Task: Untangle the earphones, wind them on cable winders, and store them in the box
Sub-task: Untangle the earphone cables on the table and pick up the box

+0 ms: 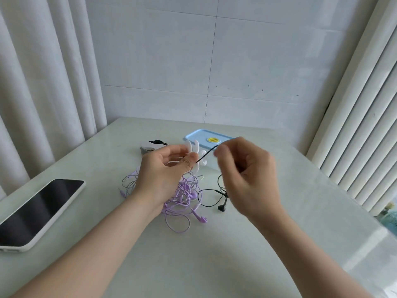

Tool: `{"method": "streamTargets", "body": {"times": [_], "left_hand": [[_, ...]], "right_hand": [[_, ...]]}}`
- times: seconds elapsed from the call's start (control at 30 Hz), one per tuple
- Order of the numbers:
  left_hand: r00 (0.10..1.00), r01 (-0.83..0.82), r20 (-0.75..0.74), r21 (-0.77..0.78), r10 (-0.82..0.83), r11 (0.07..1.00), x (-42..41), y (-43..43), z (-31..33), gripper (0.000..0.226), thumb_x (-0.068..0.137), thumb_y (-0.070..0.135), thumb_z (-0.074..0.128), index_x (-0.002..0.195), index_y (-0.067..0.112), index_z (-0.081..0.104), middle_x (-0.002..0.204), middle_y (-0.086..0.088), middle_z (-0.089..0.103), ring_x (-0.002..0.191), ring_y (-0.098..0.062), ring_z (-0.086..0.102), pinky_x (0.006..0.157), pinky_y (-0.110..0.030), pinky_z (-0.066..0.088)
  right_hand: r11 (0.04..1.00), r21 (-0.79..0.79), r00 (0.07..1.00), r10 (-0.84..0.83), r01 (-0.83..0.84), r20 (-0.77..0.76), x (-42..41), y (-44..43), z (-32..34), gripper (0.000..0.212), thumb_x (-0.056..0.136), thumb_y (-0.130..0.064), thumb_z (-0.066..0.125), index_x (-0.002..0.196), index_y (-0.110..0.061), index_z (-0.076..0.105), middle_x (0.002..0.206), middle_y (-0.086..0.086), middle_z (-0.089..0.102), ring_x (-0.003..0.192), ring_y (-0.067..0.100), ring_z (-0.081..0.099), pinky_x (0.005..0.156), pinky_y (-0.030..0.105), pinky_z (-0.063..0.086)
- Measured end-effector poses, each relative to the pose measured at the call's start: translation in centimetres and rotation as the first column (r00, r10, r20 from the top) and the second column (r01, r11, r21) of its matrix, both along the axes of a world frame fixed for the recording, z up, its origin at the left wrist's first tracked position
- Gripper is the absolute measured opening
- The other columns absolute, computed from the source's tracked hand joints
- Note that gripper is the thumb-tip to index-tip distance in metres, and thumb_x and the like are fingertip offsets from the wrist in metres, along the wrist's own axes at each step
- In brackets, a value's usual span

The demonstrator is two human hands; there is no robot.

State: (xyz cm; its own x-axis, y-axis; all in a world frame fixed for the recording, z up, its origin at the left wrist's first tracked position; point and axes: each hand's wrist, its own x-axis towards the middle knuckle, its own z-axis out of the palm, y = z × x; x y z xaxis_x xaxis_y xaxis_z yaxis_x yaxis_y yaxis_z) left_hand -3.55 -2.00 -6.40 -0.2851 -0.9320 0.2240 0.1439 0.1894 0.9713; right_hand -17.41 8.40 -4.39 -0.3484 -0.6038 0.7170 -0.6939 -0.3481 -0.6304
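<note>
My left hand (pixel 165 168) grips a white cable winder (pixel 196 154) above the table. A black earphone cable (pixel 206 154) runs taut from the winder to my right hand (pixel 245 168), which pinches it between thumb and fingers. The rest of the black earphones (pixel 221 203) lie on the table below my right hand, buds near the front. A tangle of purple earphones (pixel 182 198) lies under my left hand. The box with a blue lid (pixel 199 136) and yellow sticker stands behind my hands.
A phone in a white case (pixel 40 209) lies screen-up at the table's left edge. A wound winder with a black cable (pixel 150 146) sits behind my left hand. Curtains hang left, a radiator stands right, a tiled wall is behind.
</note>
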Motion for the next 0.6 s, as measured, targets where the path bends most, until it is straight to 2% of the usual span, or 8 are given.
{"method": "streamTargets", "body": {"times": [0.07, 0.17, 0.3, 0.37, 0.43, 0.5, 0.6], "left_hand": [[0.994, 0.103, 0.025, 0.000, -0.103, 0.995, 0.1, 0.1, 0.1, 0.027, 0.080, 0.030, 0.087, 0.106, 0.025, 0.079, 0.099, 0.003, 0.082, 0.091, -0.014, 0.077, 0.081, -0.019, 0.057], [0.966, 0.240, 0.113, -0.046, -0.234, 0.970, 0.0, 0.3, 0.1, 0.038, 0.073, 0.034, 0.086, 0.108, 0.022, 0.080, 0.103, 0.003, 0.082, 0.102, -0.018, 0.077, 0.098, -0.030, 0.058], [0.902, 0.400, 0.205, -0.072, -0.379, 0.914, -0.1, 0.9, 0.1, 0.033, 0.076, 0.025, 0.085, 0.108, 0.018, 0.079, 0.105, 0.003, 0.082, 0.102, -0.013, 0.077, 0.092, -0.020, 0.057], [0.882, 0.434, 0.244, -0.081, -0.404, 0.897, -0.1, 1.0, 0.0, 0.029, 0.081, 0.018, 0.085, 0.110, 0.016, 0.079, 0.107, 0.004, 0.081, 0.105, -0.011, 0.076, 0.091, -0.018, 0.056], [0.878, 0.446, 0.242, -0.095, -0.414, 0.890, -0.1, 1.1, 0.1, 0.029, 0.085, 0.014, 0.083, 0.113, 0.014, 0.078, 0.109, 0.002, 0.081, 0.107, -0.013, 0.076, 0.095, -0.023, 0.057], [0.896, 0.429, 0.182, -0.117, -0.406, 0.896, -0.1, 1.0, 0.2, 0.030, 0.083, 0.016, 0.082, 0.112, 0.011, 0.078, 0.108, -0.003, 0.081, 0.106, -0.019, 0.077, 0.097, -0.028, 0.059], [0.944, 0.331, 0.060, -0.147, -0.326, 0.932, -0.3, 1.1, 0.5, 0.029, 0.080, 0.017, 0.081, 0.108, 0.009, 0.078, 0.104, -0.005, 0.081, 0.100, -0.019, 0.077, 0.094, -0.027, 0.059]], "right_hand": [[0.982, -0.080, 0.984, -0.172, 0.169, -0.039, -0.8, -0.4, 0.1, 0.021, 0.102, -0.017, 0.062, 0.081, -0.017, 0.063, 0.055, -0.001, 0.043, 0.053, 0.018, 0.038, 0.054, 0.034, 0.036], [0.962, -0.100, 0.960, -0.264, 0.255, -0.092, -2.1, -0.8, -0.2, 0.016, 0.106, -0.024, 0.060, 0.091, -0.020, 0.064, 0.060, -0.010, 0.046, 0.060, 0.015, 0.045, 0.057, 0.029, 0.036], [0.956, 0.004, 0.950, -0.289, 0.292, -0.117, -3.8, -1.2, -0.8, 0.018, 0.102, -0.032, 0.067, 0.088, -0.020, 0.068, 0.062, -0.007, 0.057, 0.063, 0.009, 0.053, 0.063, 0.011, 0.034], [0.944, 0.084, 0.945, -0.312, 0.320, -0.096, -4.7, -1.3, -1.0, 0.023, 0.094, -0.040, 0.075, 0.081, -0.023, 0.068, 0.059, -0.003, 0.060, 0.063, 0.012, 0.056, 0.065, 0.008, 0.034], [0.931, 0.152, 0.943, -0.327, 0.333, -0.062, -5.5, -1.4, -1.3, 0.028, 0.088, -0.046, 0.080, 0.074, -0.025, 0.066, 0.053, -0.003, 0.058, 0.060, 0.016, 0.055, 0.065, 0.013, 0.036], [0.919, 0.207, 0.942, -0.333, 0.336, -0.051, -5.9, -1.5, -1.5, 0.029, 0.087, -0.048, 0.080, 0.071, -0.027, 0.067, 0.050, -0.004, 0.060, 0.055, 0.017, 0.054, 0.066, 0.026, 0.041], [0.897, 0.275, 0.938, -0.323, 0.345, -0.122, -5.8, -1.7, -1.9, 0.031, 0.092, -0.049, 0.075, 0.069, -0.031, 0.065, 0.047, -0.009, 0.057, 0.051, 0.011, 0.052, 0.063, 0.028, 0.046]]}}
